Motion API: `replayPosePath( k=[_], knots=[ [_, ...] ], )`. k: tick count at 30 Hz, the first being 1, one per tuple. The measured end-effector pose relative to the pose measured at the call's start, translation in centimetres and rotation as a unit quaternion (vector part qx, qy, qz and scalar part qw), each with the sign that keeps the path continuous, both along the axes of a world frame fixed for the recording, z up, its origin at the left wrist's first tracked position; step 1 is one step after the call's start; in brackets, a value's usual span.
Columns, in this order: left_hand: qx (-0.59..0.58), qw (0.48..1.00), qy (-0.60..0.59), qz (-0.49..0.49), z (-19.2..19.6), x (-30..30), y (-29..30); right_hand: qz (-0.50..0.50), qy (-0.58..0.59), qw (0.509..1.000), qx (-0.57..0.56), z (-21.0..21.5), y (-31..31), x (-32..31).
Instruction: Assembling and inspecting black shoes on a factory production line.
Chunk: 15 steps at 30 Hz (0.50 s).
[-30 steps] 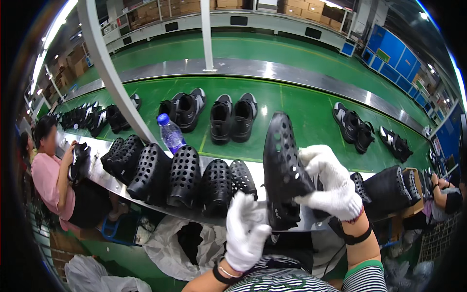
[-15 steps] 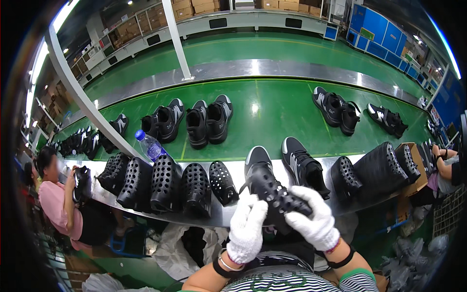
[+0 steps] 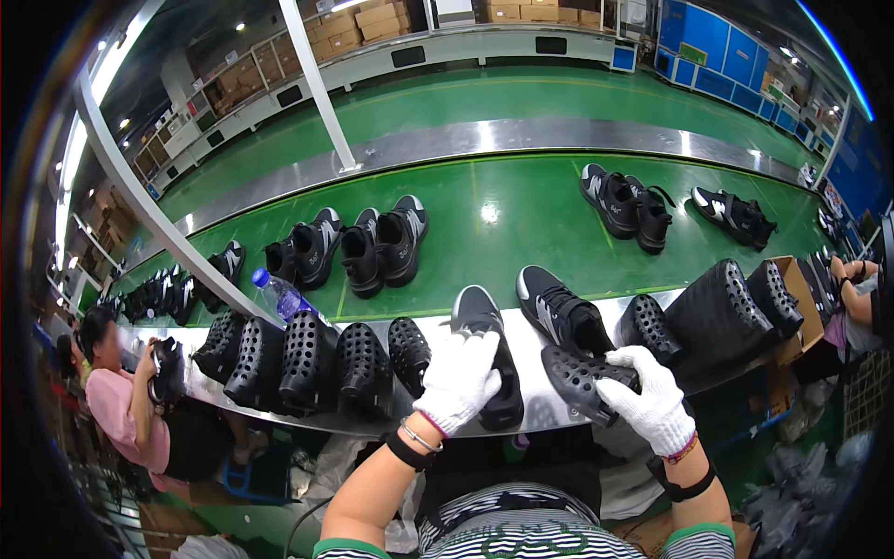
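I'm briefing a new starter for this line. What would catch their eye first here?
Two white-gloved hands at the near edge: the left hand rests on a black sneaker, the right hand grips a black perforated shoe insert. Left of them stands a row of perforated inserts beside a blue water bottle. Beyond, sneaker pairs ride the green conveyor belt.

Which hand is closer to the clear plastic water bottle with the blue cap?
Left. The left hand rests on a black sneaker, right of the water bottle. The right hand, on a perforated black clog, is farther right.
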<state>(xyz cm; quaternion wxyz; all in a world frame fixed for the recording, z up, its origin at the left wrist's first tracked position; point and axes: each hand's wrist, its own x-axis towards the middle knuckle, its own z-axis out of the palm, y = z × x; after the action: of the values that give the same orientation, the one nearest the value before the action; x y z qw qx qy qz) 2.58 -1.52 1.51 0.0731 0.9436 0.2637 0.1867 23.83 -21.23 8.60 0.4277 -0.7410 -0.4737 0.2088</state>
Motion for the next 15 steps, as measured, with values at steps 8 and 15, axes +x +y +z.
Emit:
replayPosePath(
  k=[8,15],
  knots=[
    [0.080,0.996,-0.034,0.005,-0.1,1.1,-0.3,0.082,-0.031,0.991,-0.103,1.7,2.0,-1.6],
    [-0.031,0.996,-0.088,0.015,-0.4,1.0,-0.3,0.121,-0.126,0.980,-0.099,3.9,3.0,-3.7]
  ],
)
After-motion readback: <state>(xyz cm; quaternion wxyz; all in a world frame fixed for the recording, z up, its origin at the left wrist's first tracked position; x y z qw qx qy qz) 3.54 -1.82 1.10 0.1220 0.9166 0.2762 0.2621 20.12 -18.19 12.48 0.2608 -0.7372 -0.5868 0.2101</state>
